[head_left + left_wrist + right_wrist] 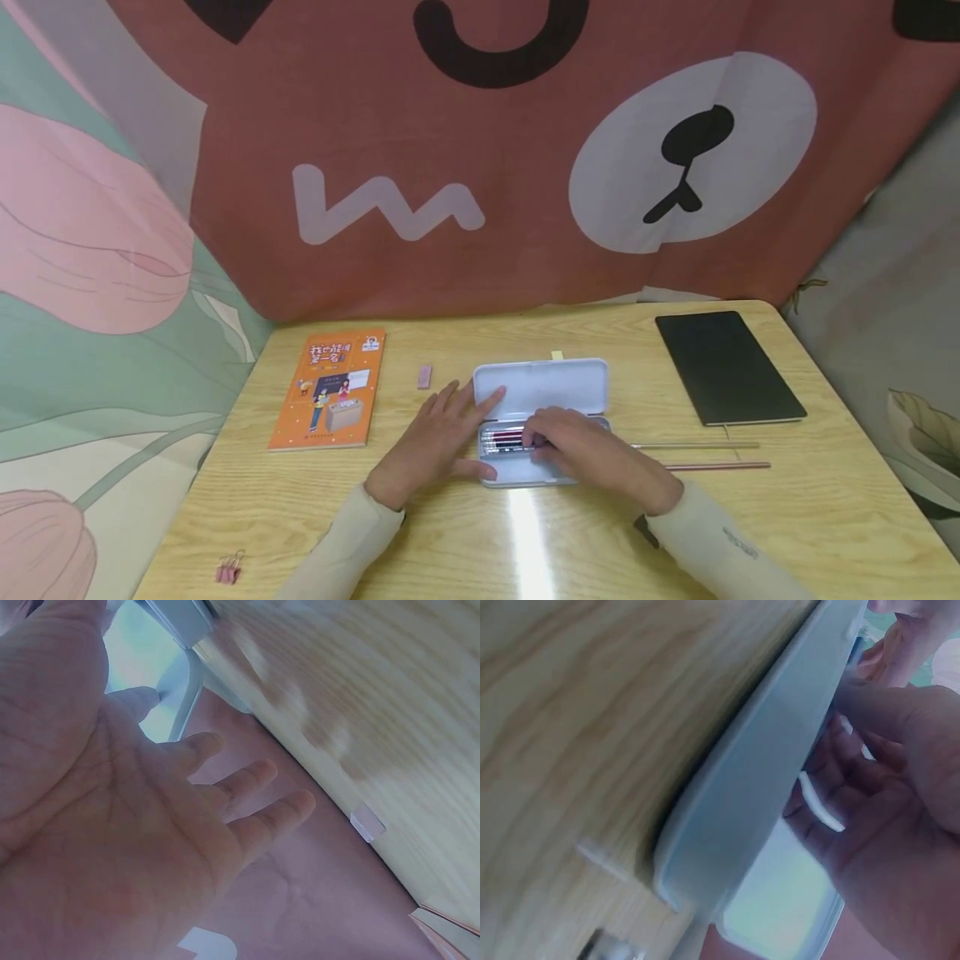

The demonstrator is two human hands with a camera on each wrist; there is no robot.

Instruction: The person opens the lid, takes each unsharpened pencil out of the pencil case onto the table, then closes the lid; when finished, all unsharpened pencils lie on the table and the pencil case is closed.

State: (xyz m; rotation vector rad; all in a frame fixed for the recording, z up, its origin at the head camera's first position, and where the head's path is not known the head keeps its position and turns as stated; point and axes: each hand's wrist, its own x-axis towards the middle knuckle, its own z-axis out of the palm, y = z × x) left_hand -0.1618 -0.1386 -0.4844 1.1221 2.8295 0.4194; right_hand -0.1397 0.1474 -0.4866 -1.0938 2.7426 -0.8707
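Note:
A pale blue-grey pencil case [525, 473] lies on the wooden table with its lid [540, 387] raised. Several slim pencils [501, 438], dark red and dark, lie in the inner tray. My left hand [438, 433] is spread at the case's left side, forefinger against the lid and thumb at the near left corner. Over the tray, my right hand [573, 446] pinches a dark pencil with curled fingers, hiding its right part. In the right wrist view, the thumb and fingers meet at the case wall [742, 780].
An orange book [327, 392] and a pink eraser [424, 377] lie to the left. A black notebook [727, 367] is at the right, near two thin rods [720, 466]. A pink binder clip [228, 568] sits front left. Behind the table hangs a printed cloth [450, 275].

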